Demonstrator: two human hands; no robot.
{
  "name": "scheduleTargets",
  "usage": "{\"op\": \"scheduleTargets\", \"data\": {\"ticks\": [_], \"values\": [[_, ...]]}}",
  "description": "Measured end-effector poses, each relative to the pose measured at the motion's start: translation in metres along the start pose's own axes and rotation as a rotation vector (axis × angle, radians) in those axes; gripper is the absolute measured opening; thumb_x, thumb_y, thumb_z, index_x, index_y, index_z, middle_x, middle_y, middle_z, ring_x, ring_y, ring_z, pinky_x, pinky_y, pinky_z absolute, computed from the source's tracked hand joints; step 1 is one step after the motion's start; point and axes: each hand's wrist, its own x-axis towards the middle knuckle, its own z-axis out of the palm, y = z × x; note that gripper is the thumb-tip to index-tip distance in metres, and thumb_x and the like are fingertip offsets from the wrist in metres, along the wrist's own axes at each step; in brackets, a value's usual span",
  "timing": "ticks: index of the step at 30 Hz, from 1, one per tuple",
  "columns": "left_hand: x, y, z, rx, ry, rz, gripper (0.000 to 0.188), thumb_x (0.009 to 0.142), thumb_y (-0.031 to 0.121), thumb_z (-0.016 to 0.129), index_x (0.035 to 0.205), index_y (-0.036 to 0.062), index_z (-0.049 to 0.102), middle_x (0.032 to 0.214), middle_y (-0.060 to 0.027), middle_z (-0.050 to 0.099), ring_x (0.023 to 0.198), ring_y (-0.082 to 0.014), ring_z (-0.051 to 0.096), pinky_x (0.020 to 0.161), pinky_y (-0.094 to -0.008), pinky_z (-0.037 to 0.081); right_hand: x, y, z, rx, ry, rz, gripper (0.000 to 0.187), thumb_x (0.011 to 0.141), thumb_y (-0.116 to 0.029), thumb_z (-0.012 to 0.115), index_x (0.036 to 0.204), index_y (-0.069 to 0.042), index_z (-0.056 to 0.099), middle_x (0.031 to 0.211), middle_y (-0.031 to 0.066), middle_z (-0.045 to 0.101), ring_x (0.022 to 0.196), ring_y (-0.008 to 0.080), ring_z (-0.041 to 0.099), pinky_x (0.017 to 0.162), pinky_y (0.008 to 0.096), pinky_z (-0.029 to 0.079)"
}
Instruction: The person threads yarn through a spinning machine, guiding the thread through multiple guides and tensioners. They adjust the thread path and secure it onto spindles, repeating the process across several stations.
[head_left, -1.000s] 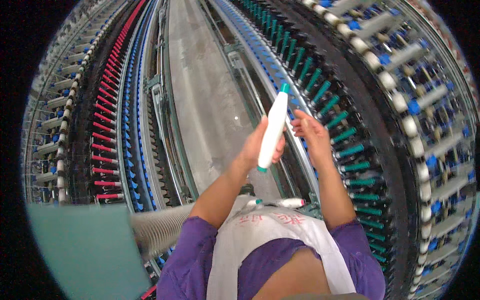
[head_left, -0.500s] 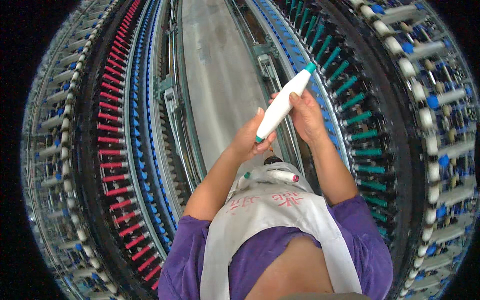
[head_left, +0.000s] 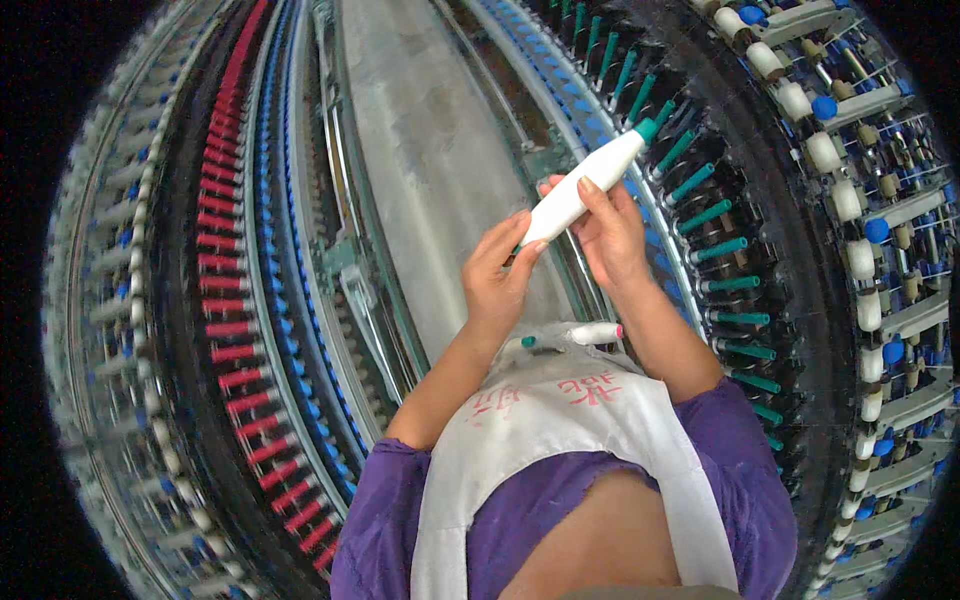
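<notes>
A spindle-shaped bobbin (head_left: pixel 612 158) of white yarn on a green tube is held up in front of me, slanting to the upper right. My right hand (head_left: pixel 612 240) grips it around the middle, thumb across the yarn. At the lower end, my left hand (head_left: pixel 495 277) has its fingers and thumb closed on the tip, which they largely cover. Below, at the top of my white apron (head_left: pixel 540 395), lie a yarn bobbin with a pink end (head_left: pixel 597 334) and a green tube end (head_left: pixel 528 342), partly hidden.
Along the machine on the right stands a row of green tubes (head_left: pixel 734 284) on spindles, close to my right forearm. A row of pink tubes (head_left: pixel 238 352) lines the left machine. White and blue rollers (head_left: pixel 860 260) run along the right. Between the machines lies a grey floor (head_left: pixel 420 130).
My left hand has turned over the bobbin's lower end, its back now facing up. The bobbin's upper end has shifted slightly right. The view has tilted a little.
</notes>
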Motion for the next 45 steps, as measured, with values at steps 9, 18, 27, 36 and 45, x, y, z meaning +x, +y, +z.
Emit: {"op": "scheduleTargets", "data": {"ticks": [9, 18, 27, 36, 45], "values": [[0.183, -0.119, 0.014, -0.107, -0.325, 0.113, 0.011, 0.099, 0.010, 0.061, 0.095, 0.0007, 0.060, 0.094, -0.0068, 0.066, 0.086, -0.0169, 0.061, 0.082, -0.0321, 0.050, 0.090, 0.019, 0.020, -0.117, 0.305, -0.302, 0.040, 0.094, -0.011, 0.069, 0.129, -0.001, 0.052, 0.119, 0.0139, 0.069, 0.109, 0.0234, 0.067, 0.096, 0.0395, 0.054], [0.270, -0.150, 0.114, -0.500, -0.962, -0.150, 0.021, 0.107, 0.023, 0.052, 0.099, 0.0065, 0.062, 0.099, -0.0071, 0.069, 0.091, -0.0172, 0.063, 0.087, -0.0325, 0.049, 0.027, 0.016, 0.023, -0.798, 0.435, 0.286, 0.073, 0.092, -0.015, 0.072, 0.154, -0.007, 0.034, 0.119, 0.0115, 0.067, 0.107, 0.0138, 0.060, 0.096, 0.0313, 0.049], [0.159, -0.004, 0.125, -0.381, -2.044, -0.252, 0.021, 0.104, 0.025, 0.050, 0.103, 0.0048, 0.057, 0.079, -0.0113, 0.065, 0.073, -0.0223, 0.065, 0.068, -0.0384, 0.051, 0.001, 0.002, -0.155, -1.254, 0.703, 0.410, 0.046, 0.100, -0.039, 0.055, 0.129, -0.004, 0.061, 0.096, 0.0196, 0.073, 0.087, 0.0366, 0.071, 0.076, 0.0506, 0.056], [0.208, -0.039, 0.191, -0.907, -1.640, -1.105, 0.016, 0.107, 0.021, 0.047, 0.096, 0.0079, 0.049, 0.078, -0.0070, 0.066, 0.058, -0.0157, 0.059, 0.050, -0.0269, 0.041, 0.062, 0.082, -0.322, -1.577, 1.427, 0.495, 0.038, 0.092, -0.019, 0.053, 0.128, -0.012, 0.055, 0.080, 0.0181, 0.071, 0.072, 0.0379, 0.070, 0.060, 0.0517, 0.054], [0.271, -0.114, 0.194, -0.088, -2.115, 0.315, 0.019, 0.095, 0.019, 0.070, 0.110, 0.0069, 0.071, 0.088, -0.0026, 0.068, 0.079, -0.0126, 0.064, 0.071, -0.0270, 0.051, 0.052, 0.072, -0.343, -2.014, 1.258, 0.139, 0.005, 0.081, -0.011, 0.060, 0.086, -0.013, 0.061, 0.068, 0.0081, 0.068, 0.062, 0.0283, 0.069, 0.053, 0.0435, 0.053]]}}
